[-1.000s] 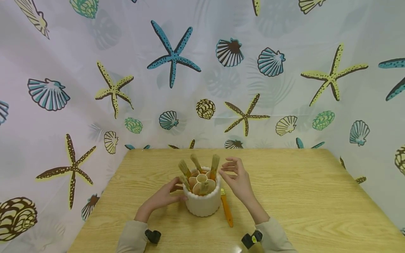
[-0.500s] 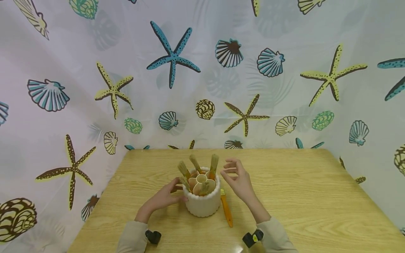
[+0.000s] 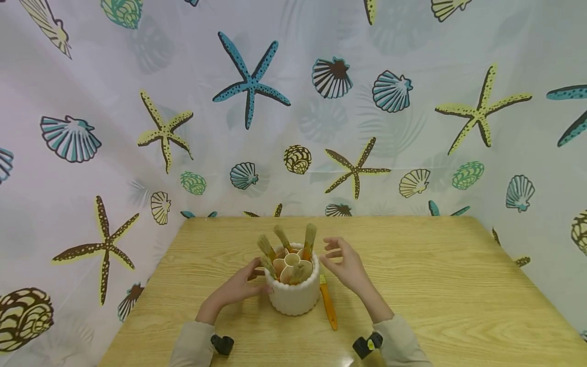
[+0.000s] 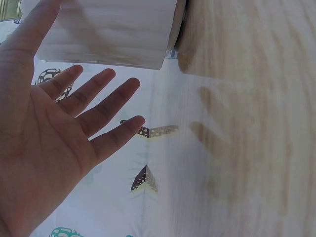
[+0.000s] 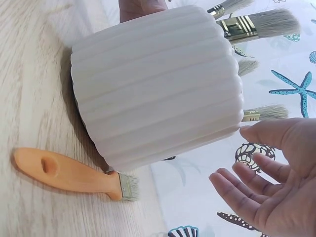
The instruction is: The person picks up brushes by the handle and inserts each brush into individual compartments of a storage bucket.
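Note:
A white ribbed, scalloped pot [image 3: 293, 300] stands upright on the table, with petal-shaped dividers and a round central tube [image 3: 292, 259] inside. Several paintbrushes [image 3: 310, 237] stand in its compartments, bristles up. My left hand [image 3: 240, 284] is at the pot's left side, its thumb against the wall. In the left wrist view that hand [image 4: 49, 133] has its fingers spread and extended. My right hand [image 3: 344, 263] hovers at the pot's right rim with loosely bent fingers, holding nothing; in the right wrist view its thumb is close to the rim. An orange-handled paintbrush [image 5: 64, 173] lies right of the pot.
The wood-grain table [image 3: 435, 285] stretches out on both sides of the pot. A white curtain [image 3: 293, 117] printed with starfish and shells hangs behind the table and along both sides. Each wrist wears a small black camera [image 3: 223, 345].
My right hand has shifted slightly to the right and down, a little away from the upright brush, and its fingers have spread somewhat. The left hand, pot and loose paintbrush stay put.

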A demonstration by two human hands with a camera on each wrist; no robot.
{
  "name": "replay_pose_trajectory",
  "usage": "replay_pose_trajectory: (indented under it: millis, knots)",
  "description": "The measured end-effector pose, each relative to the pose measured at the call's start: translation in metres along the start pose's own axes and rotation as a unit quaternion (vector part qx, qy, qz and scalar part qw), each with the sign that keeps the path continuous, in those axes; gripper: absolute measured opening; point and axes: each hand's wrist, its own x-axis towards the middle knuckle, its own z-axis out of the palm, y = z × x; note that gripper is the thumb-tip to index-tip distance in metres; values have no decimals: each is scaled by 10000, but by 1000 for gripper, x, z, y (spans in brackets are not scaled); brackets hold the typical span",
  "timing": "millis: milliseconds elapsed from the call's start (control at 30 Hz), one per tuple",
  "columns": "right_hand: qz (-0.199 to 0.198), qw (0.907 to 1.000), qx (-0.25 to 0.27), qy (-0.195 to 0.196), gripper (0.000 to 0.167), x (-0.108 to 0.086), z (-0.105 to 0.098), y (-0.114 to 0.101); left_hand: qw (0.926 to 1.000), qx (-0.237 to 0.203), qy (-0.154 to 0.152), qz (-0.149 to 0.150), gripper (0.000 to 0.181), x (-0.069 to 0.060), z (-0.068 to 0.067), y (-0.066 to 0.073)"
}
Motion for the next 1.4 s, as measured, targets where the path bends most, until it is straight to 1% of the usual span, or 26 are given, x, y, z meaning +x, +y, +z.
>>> replay_pose_trajectory:
  millis: [100,233,400,600,767,967,1200,1300,1400]
  knots:
    - [85,9999,42,-92,43,0,0,2,10000,57,17,47,81,0,0,0]
    - [82,9999,-9,-147,44,0,-1,4,9999,80,29,77,79,-1,0,0]
    - [47,9995,-221,-205,43,-1,-1,5,10000,-32,-5,-4,77,-1,0,0]
    - [28,9988,-389,-296,45,-1,-1,6,9999,-41,-20,-149,86,-3,0,2]
    - [89,9979,-530,-368,44,-1,0,10,9997,-71,4,-222,89,-3,1,1]
    - [194,9960,-708,-514,44,-3,1,12,9997,-49,26,-232,94,-3,1,1]
    - [238,9931,-856,-766,47,-4,1,13,9998,34,43,-211,95,-2,1,2]
    - [298,9918,-865,-888,49,-4,1,15,9998,12,20,-197,94,-2,1,1]
    - [319,9911,-841,-982,50,-4,1,16,9999,0,-11,-114,89,-1,1,1]
